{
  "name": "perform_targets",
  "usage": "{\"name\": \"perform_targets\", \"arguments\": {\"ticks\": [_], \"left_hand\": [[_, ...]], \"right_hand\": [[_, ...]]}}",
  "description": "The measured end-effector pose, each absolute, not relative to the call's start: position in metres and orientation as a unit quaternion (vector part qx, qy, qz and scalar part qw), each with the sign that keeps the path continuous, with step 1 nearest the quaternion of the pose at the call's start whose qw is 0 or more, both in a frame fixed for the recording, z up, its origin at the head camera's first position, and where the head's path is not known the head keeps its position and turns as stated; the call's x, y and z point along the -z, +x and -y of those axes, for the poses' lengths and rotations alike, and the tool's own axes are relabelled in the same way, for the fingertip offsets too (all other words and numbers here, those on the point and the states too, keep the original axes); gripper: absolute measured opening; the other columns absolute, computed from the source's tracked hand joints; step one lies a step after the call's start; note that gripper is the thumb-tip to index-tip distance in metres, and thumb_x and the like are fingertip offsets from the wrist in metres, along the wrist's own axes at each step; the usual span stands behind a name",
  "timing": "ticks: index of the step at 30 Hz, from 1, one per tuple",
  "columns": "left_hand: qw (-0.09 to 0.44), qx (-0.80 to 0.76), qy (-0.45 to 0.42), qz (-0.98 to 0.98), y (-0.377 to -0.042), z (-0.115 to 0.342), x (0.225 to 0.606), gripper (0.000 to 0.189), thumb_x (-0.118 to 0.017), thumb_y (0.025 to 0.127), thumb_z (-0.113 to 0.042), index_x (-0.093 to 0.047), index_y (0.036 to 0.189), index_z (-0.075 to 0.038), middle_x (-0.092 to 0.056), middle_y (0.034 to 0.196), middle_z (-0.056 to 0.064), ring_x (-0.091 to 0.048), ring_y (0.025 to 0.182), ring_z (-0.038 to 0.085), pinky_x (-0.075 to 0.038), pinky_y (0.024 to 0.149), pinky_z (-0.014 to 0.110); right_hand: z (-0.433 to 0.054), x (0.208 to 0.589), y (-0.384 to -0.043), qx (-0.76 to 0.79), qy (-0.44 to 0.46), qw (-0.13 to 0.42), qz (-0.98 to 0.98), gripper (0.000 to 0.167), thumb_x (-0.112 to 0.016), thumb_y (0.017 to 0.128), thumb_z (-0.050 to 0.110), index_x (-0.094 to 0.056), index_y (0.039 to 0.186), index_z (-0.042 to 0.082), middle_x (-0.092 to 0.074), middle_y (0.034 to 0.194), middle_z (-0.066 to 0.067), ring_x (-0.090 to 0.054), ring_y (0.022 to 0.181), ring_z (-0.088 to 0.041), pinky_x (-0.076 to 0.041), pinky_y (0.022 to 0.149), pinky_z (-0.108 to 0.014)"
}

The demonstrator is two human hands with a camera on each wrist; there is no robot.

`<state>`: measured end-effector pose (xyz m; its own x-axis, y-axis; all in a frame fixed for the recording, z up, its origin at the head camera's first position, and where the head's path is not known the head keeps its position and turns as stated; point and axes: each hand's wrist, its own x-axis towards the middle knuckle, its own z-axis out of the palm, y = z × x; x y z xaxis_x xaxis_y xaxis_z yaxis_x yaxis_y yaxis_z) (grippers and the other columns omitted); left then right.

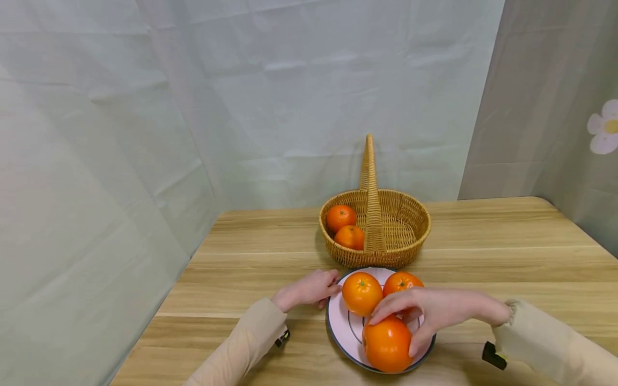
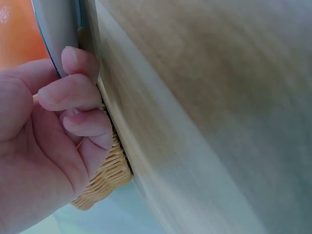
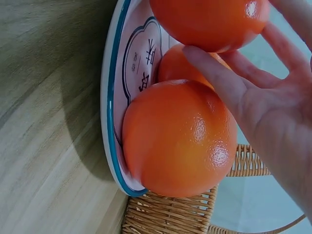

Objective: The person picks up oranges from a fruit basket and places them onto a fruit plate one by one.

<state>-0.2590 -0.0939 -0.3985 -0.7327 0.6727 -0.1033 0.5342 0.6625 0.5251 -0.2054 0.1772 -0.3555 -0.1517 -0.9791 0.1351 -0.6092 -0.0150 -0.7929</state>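
A pale plate (image 1: 338, 327) with a dark blue rim stands on the table. My left hand (image 1: 311, 288) is at its left rim, thumb and curled fingers pinching the edge (image 2: 54, 34). With my right hand (image 1: 436, 311) I grip an orange (image 1: 388, 349) from above, fingers on its far side and thumb on its right. That orange (image 3: 209, 22) is over the near part of the plate. Two other oranges lie on the plate's far half, one at left (image 1: 361, 294) and one at right (image 1: 403, 281), the latter partly covered by my right hand.
Right behind the plate stands a wicker basket (image 1: 347, 259) with a tall arched handle (image 1: 372, 203). Two oranges, one farther back (image 1: 340, 217) and one nearer (image 1: 350, 237), lie in its left side. The wooden table (image 1: 507, 257) ends at a pale curtain (image 1: 289, 107).
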Motion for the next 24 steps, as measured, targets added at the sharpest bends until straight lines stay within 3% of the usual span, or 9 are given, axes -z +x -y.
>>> {"name": "perform_targets", "arguments": {"ticks": [5, 12, 24], "left_hand": [[0.146, -0.236, 0.337, -0.900, -0.259, 0.094, 0.398, 0.016, -0.049, 0.094, -0.013, -0.043, 0.080, -0.010, -0.045, 0.046, -0.001, -0.047, 0.039, 0.012, -0.036, 0.045, 0.020], [0.152, -0.238, 0.333, -0.900, -0.259, 0.094, 0.398, 0.015, -0.049, 0.094, -0.013, -0.044, 0.081, -0.010, -0.046, 0.047, 0.000, -0.047, 0.040, 0.013, -0.035, 0.044, 0.021], [0.150, -0.236, 0.334, -0.900, -0.259, 0.094, 0.398, 0.014, -0.048, 0.094, -0.013, -0.044, 0.081, -0.010, -0.046, 0.047, -0.001, -0.046, 0.040, 0.011, -0.036, 0.044, 0.020]], "right_hand": [[-0.176, 0.357, -0.204, 0.398, -0.568, 0.258, -0.673, 0.056, -0.071, 0.078, 0.017, -0.045, 0.126, 0.012, -0.044, 0.127, -0.002, -0.044, 0.112, -0.019, -0.043, 0.084, -0.034], [-0.176, 0.355, -0.202, 0.351, -0.591, 0.205, -0.697, 0.063, -0.070, 0.077, 0.025, -0.042, 0.132, 0.012, -0.043, 0.130, -0.004, -0.040, 0.115, -0.018, -0.038, 0.088, -0.033], [-0.183, 0.356, -0.194, 0.364, -0.591, 0.172, -0.699, 0.061, -0.071, 0.076, 0.022, -0.047, 0.131, 0.011, -0.048, 0.129, -0.002, -0.045, 0.115, -0.017, -0.041, 0.086, -0.032]]}}
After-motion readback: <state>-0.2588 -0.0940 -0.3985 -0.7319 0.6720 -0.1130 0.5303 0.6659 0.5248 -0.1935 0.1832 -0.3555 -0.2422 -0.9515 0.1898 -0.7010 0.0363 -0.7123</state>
